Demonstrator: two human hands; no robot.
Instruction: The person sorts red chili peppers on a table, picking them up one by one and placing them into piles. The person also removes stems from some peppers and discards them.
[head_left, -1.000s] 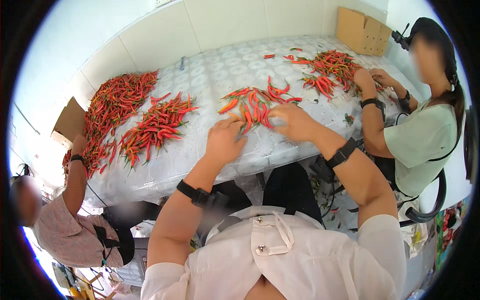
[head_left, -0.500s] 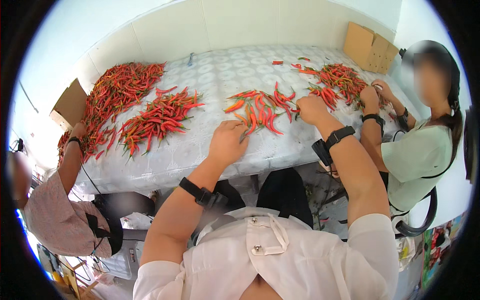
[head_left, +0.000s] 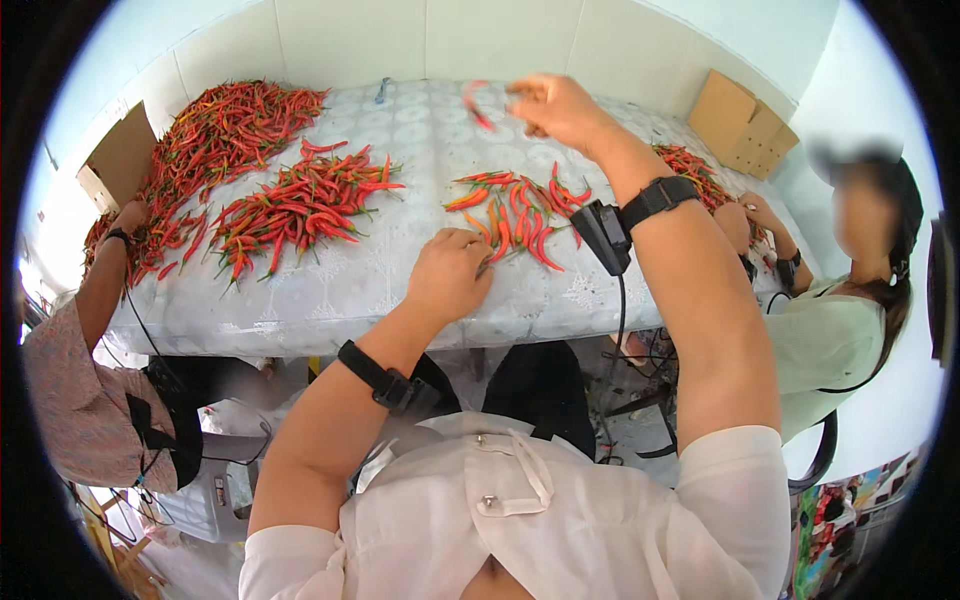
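Chillies [head_left: 515, 215] heaped mid-frame on the pale table [head_left: 330, 290], left hand [head_left: 450, 275] curled at the pile's lower edge, fingertips hidden, grip unclear, right hand [head_left: 555, 105] raised upper centre, fingers loosely bent beside a blurred chilli [head_left: 477, 105].

Table [head_left: 330, 290]: big chilli heap [head_left: 215, 130] at far-left corner, mid pile [head_left: 300, 205] just right of it, small pile [head_left: 515, 210] near front edge at centre, another pile [head_left: 690, 170] by right edge. Left hand [head_left: 450, 275] on table at front edge, touching small pile; right hand [head_left: 555, 105] raised above centre w/ chilli [head_left: 477, 105] just left of it. Cardboard box [head_left: 745, 125] at far-right corner, cardboard piece [head_left: 120, 160] off left edge.
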